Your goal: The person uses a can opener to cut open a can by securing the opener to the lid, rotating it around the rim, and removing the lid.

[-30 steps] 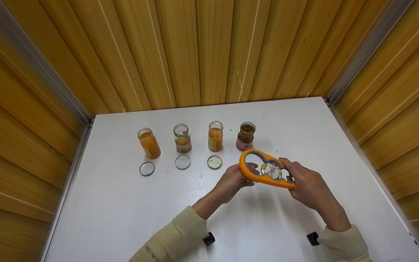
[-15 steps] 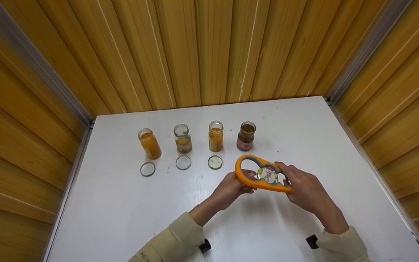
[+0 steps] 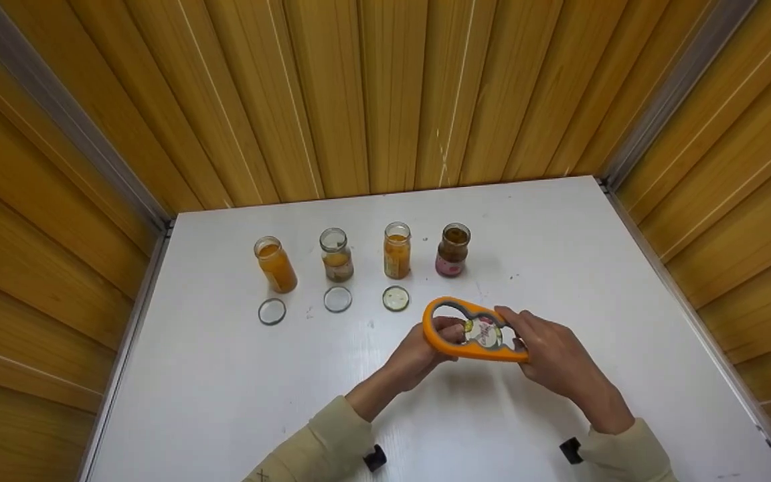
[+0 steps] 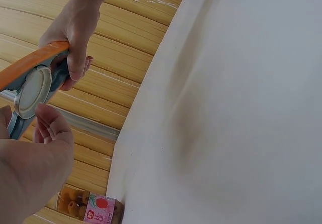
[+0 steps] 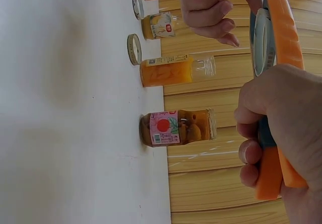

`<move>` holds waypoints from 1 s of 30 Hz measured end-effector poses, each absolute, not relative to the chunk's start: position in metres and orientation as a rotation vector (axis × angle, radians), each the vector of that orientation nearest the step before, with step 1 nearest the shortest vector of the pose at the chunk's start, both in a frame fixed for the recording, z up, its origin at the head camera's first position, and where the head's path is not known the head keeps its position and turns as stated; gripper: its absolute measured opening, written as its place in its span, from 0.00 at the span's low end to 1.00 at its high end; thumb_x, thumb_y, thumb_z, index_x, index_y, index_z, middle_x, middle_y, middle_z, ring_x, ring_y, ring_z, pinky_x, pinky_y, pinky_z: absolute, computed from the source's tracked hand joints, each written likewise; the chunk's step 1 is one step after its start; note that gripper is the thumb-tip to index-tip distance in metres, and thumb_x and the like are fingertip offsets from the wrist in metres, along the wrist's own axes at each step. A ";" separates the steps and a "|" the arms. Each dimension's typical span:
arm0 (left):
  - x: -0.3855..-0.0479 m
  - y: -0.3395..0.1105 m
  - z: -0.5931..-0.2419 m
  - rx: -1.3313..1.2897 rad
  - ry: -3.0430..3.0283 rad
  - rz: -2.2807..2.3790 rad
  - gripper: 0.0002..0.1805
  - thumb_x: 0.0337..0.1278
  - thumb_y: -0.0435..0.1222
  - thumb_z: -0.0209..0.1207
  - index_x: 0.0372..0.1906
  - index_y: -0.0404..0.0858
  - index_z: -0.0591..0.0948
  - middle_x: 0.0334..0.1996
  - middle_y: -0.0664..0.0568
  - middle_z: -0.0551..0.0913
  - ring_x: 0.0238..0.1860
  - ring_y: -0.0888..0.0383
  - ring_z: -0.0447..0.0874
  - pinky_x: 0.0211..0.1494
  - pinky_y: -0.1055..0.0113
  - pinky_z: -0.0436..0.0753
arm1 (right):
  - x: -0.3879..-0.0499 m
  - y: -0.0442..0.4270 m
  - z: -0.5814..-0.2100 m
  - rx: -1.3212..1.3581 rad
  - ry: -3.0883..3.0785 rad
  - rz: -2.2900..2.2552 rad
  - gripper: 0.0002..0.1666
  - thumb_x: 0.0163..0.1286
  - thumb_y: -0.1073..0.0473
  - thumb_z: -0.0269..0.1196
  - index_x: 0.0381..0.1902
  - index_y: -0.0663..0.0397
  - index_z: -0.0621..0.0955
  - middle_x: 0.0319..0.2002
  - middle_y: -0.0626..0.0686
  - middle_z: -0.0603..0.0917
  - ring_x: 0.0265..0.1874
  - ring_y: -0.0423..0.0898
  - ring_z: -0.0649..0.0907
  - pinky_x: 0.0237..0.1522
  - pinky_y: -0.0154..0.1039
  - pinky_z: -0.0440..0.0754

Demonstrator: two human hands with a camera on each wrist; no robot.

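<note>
An orange jar opener (image 3: 446, 348) with grey inner edges is held above the white table, its right end gripped by my right hand (image 3: 556, 351). Wedged in its scalloped gap is a round jar lid (image 3: 484, 332), floral on top; the left wrist view shows its pale underside (image 4: 33, 92). My left hand (image 3: 415, 355) is at the opener's left end, thumb reaching through the large loop to the lid's edge. A fingertip (image 4: 44, 110) of it meets the lid's rim from below. The dark jar with a pink label (image 5: 176, 127) stands uncapped beyond the hands.
Three more open jars stand in the row: an orange one (image 3: 277, 269), a half-filled one (image 3: 337, 262) and another orange one (image 3: 397, 258). Before them lie three lids (image 3: 272, 311). Wood-patterned walls (image 3: 385, 100) enclose the table (image 3: 225, 402) behind and at both sides.
Both hands have moved the opener and its lid slightly down and to the left, toward me. The left thumb has come further into the loop, up to the lid. The jars stay put.
</note>
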State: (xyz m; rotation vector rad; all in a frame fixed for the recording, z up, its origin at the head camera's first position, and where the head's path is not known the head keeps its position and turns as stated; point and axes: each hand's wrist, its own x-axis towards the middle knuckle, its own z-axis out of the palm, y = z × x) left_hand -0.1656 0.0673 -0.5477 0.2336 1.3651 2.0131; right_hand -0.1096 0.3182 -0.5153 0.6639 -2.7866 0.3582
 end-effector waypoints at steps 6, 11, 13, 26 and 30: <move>-0.164 0.067 -0.551 0.207 1.374 2.005 0.25 0.68 0.47 0.66 0.61 0.35 0.79 0.52 0.44 0.83 0.46 0.52 0.84 0.50 0.65 0.84 | -0.109 0.316 -0.516 0.659 -2.808 0.369 0.48 0.53 0.73 0.76 0.71 0.50 0.73 0.38 0.49 0.81 0.27 0.41 0.77 0.33 0.38 0.85; -0.161 0.066 -0.552 0.213 1.425 1.992 0.23 0.69 0.46 0.66 0.59 0.34 0.80 0.52 0.45 0.82 0.45 0.53 0.84 0.49 0.65 0.84 | -0.109 0.314 -0.518 0.682 -2.806 0.356 0.46 0.54 0.73 0.76 0.70 0.52 0.74 0.38 0.50 0.82 0.27 0.41 0.77 0.33 0.38 0.85; -0.159 0.065 -0.553 0.214 1.438 1.985 0.23 0.69 0.46 0.66 0.58 0.35 0.80 0.51 0.45 0.82 0.45 0.53 0.84 0.49 0.65 0.84 | -0.109 0.314 -0.520 0.695 -2.799 0.343 0.46 0.53 0.72 0.77 0.70 0.52 0.75 0.38 0.50 0.82 0.27 0.41 0.77 0.33 0.38 0.85; -0.152 0.062 -0.556 0.259 1.369 2.042 0.17 0.67 0.39 0.67 0.52 0.33 0.78 0.47 0.47 0.77 0.43 0.56 0.80 0.46 0.70 0.83 | -0.107 0.311 -0.528 0.825 -2.670 0.283 0.48 0.49 0.74 0.76 0.70 0.52 0.75 0.36 0.48 0.79 0.25 0.40 0.72 0.28 0.37 0.81; -0.151 0.061 -0.558 0.271 1.368 2.048 0.16 0.68 0.39 0.66 0.52 0.33 0.78 0.46 0.47 0.78 0.43 0.56 0.80 0.45 0.70 0.83 | -0.107 0.310 -0.528 0.822 -2.674 0.268 0.48 0.50 0.72 0.76 0.70 0.52 0.74 0.37 0.48 0.78 0.25 0.40 0.72 0.29 0.37 0.81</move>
